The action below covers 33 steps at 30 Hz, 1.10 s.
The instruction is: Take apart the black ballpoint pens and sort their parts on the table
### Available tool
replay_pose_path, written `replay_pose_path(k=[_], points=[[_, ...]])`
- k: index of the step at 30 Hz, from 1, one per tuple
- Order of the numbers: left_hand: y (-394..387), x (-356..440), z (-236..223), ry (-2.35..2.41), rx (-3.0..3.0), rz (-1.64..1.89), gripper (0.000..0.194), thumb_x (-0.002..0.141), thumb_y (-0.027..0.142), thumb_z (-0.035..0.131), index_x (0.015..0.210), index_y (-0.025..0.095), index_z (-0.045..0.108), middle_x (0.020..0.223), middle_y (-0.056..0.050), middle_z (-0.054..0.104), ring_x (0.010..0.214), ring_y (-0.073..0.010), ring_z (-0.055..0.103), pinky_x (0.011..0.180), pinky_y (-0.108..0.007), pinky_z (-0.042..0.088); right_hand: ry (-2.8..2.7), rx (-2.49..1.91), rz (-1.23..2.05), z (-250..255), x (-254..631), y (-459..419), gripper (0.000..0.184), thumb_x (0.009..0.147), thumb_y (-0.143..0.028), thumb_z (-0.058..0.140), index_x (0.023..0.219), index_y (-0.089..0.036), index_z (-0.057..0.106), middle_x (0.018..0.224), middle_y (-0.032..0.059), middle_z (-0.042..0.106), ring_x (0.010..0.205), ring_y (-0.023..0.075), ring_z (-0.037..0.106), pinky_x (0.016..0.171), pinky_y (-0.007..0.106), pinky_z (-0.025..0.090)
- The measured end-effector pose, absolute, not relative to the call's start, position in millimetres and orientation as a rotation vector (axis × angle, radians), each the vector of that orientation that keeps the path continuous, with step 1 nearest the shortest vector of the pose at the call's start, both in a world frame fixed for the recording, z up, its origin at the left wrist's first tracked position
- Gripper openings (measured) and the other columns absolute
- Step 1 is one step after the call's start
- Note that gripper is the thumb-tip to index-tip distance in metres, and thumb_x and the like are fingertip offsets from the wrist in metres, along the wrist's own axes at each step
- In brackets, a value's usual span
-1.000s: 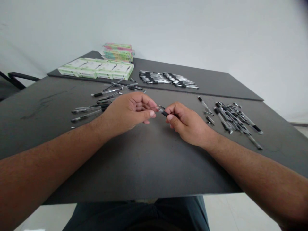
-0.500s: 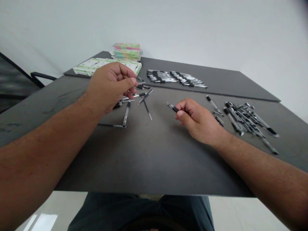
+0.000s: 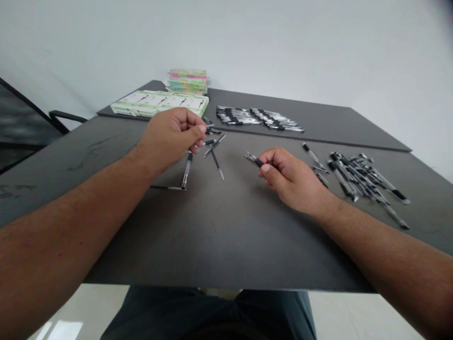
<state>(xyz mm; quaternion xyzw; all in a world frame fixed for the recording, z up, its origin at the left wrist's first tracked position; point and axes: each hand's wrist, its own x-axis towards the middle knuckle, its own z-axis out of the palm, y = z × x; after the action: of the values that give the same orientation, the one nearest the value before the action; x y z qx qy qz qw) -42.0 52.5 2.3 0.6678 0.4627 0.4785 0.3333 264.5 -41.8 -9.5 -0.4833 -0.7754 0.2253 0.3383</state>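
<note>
My right hand [image 3: 288, 177] is closed around a black-gripped pen barrel [image 3: 254, 159] whose tip sticks out to the left, just above the dark table [image 3: 219, 226]. My left hand [image 3: 171, 137] hovers over a scatter of loose pen parts and refills [image 3: 212, 146] at the left middle, fingers curled with the thumb against the forefinger; whether anything is pinched there is hidden. A pen [image 3: 186, 170] lies just below that hand.
A pile of pen parts [image 3: 357, 177] lies to the right. A neat row of finished pens [image 3: 258, 117] sits on the far table section. Green-white boxes [image 3: 159, 103] and a colourful stack [image 3: 187, 80] stand at the back left. A chair arm [image 3: 65, 117] is at left.
The hands have parted: my left hand left the pen, swung up and left over the loose parts, then dropped a little. My right hand keeps the pen barrel nearly still.
</note>
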Motion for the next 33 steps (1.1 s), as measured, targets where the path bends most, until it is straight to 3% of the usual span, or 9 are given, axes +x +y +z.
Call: replay_pose_path(k=[6,11,14,16,21,23,27,29,33], points=[[51,-43,6,1.231,1.842,1.175,0.032,0.095,0.052,0.087,0.088,0.023,0.076,0.076,-0.002,0.075,0.067,-0.017,0.06,0.067,-0.035,0.046,-2.018,-1.253,0.588,-10,264,-42,0.009,0.109,-0.034,0.059,0.109,-0.026,0.063,0.093,0.004,0.076,0.084,0.0235,0.069,0.078,0.039,0.051],[64,-63,5,1.332,1.825,1.244,0.031,0.098,0.053,0.086,0.097,0.025,0.074,0.075,0.006,0.068,0.087,-0.0184,0.059,0.08,-0.033,0.045,-2.018,-1.256,0.598,-9,264,-42,0.009,0.109,-0.034,0.058,0.11,-0.025,0.062,0.094,0.0043,0.076,0.084,0.0235,0.069,0.079,0.039,0.05],[82,-81,-3,1.386,2.024,1.171,0.017,0.095,0.042,0.088,0.1,0.028,0.079,0.076,0.006,0.064,0.096,-0.0202,0.054,0.093,-0.034,0.045,-2.022,-1.254,0.599,-8,265,-42,0.009,0.108,-0.034,0.059,0.111,-0.026,0.062,0.095,0.0044,0.076,0.085,0.0231,0.069,0.079,0.039,0.05],[95,-91,-11,1.427,2.047,1.239,0.008,0.092,0.033,0.084,0.091,0.028,0.078,0.072,0.004,0.062,0.092,-0.0222,0.053,0.093,-0.035,0.046,-2.028,-1.255,0.599,-8,265,-42,0.01,0.108,-0.035,0.06,0.11,-0.026,0.062,0.095,0.0043,0.077,0.084,0.0228,0.069,0.078,0.038,0.05],[120,-102,-25,1.414,2.152,1.177,0.009,0.08,0.023,0.082,0.087,0.029,0.083,0.074,0.0,0.071,0.102,-0.0294,0.071,0.094,-0.035,0.054,-2.037,-1.253,0.592,-7,264,-43,0.009,0.109,-0.033,0.058,0.109,-0.025,0.062,0.094,0.0043,0.076,0.083,0.0219,0.068,0.077,0.038,0.049],[123,-99,-24,1.485,2.274,1.08,0.012,0.081,0.023,0.078,0.087,0.029,0.086,0.083,-0.005,0.08,0.111,-0.0351,0.076,0.106,-0.041,0.058,-2.039,-1.251,0.598,-8,264,-43,0.009,0.108,-0.033,0.058,0.109,-0.025,0.062,0.095,0.0042,0.076,0.083,0.0217,0.068,0.077,0.037,0.049],[120,-86,-16,1.687,2.591,0.413,0.04,0.097,0.025,0.065,0.125,0.026,0.093,0.132,-0.01,0.09,0.137,-0.0354,0.077,0.131,-0.048,0.051,-2.04,-1.244,0.609,-8,262,-43,0.01,0.108,-0.033,0.058,0.11,-0.025,0.063,0.095,0.0042,0.076,0.083,0.0216,0.069,0.077,0.036,0.049],[118,-80,-13,1.735,2.616,0.228,0.047,0.103,0.025,0.059,0.138,0.026,0.09,0.144,-0.008,0.087,0.142,-0.0317,0.077,0.132,-0.043,0.051,-2.042,-1.245,0.609,-8,261,-43,0.011,0.108,-0.033,0.058,0.11,-0.024,0.063,0.095,0.0043,0.076,0.083,0.0216,0.068,0.077,0.036,0.048],[118,-77,-11,1.866,2.596,0.108,0.049,0.107,0.026,0.055,0.142,0.027,0.089,0.146,-0.006,0.087,0.141,-0.0311,0.078,0.124,-0.039,0.056,-2.065,-1.247,0.602,-8,260,-45,0.008,0.107,-0.032,0.058,0.108,-0.025,0.063,0.093,0.0038,0.075,0.08,0.0212,0.067,0.076,0.036,0.047]])
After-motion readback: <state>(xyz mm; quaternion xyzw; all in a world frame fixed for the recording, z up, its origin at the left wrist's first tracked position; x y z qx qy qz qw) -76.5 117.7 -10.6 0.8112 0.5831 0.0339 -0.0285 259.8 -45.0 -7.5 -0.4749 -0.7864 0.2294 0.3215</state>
